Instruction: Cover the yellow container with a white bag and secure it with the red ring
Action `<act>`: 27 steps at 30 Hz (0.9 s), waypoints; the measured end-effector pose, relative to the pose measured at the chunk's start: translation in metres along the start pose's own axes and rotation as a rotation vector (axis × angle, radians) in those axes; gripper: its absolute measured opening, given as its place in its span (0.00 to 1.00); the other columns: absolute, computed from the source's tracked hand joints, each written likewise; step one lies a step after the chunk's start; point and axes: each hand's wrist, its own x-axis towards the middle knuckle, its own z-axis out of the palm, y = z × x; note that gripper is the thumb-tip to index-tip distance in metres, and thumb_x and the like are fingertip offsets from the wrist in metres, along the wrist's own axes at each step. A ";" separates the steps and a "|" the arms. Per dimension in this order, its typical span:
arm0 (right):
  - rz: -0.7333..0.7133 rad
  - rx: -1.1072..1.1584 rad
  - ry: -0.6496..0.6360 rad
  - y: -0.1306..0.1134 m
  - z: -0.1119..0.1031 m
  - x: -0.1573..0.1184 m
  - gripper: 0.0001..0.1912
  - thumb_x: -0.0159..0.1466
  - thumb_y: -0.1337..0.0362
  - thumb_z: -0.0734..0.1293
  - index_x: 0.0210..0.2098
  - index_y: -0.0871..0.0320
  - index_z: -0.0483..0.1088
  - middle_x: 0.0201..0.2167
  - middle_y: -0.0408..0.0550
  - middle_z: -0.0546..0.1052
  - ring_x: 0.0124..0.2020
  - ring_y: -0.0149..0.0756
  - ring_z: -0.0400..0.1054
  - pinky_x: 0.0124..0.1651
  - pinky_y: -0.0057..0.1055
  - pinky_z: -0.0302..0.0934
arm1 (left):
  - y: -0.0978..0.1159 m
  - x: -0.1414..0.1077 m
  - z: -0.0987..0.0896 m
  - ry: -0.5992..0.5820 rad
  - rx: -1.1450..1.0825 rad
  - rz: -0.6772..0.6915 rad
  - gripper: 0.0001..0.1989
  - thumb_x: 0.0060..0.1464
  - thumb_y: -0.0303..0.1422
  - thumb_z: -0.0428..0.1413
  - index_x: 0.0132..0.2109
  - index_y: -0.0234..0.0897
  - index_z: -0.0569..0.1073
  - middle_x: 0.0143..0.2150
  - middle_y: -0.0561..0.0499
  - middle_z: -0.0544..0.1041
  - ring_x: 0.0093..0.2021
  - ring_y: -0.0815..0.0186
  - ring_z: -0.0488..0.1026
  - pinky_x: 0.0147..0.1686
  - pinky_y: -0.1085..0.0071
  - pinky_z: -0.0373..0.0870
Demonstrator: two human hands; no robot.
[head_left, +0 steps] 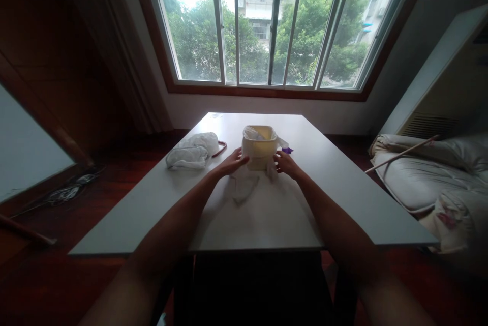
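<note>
A small pale-yellow bin [261, 163] stands upright on the white table in the head view. A thin white plastic bag [249, 134] lines it and folds over its rim, with loose film hanging on the right side. Beside the bin's left wall is my left hand [233, 162], its fingers stretched out and the thumb toward the front. My right hand [285, 163] is at the bin's right side, fingers curled in on the hanging film. More translucent film [244, 188] lies on the table in front of the bin. A small purple piece [287, 150] shows just behind my right hand.
A crumpled white cloth-like bundle [194, 150] lies on the table's left, next to a reddish-brown curved handle [221, 149]. Beyond the table [152, 214] is a window. A cushioned seat [419, 173] with a thin stick [402, 153] on it stands at the right.
</note>
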 end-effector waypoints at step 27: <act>0.079 -0.247 0.073 0.004 -0.035 -0.001 0.08 0.64 0.66 0.65 0.36 0.63 0.76 0.33 0.50 0.81 0.24 0.31 0.77 0.27 0.23 0.67 | -0.015 0.006 -0.051 0.600 0.630 -0.257 0.14 0.63 0.40 0.50 0.41 0.35 0.75 0.36 0.38 0.79 0.47 0.45 0.76 0.54 0.45 0.65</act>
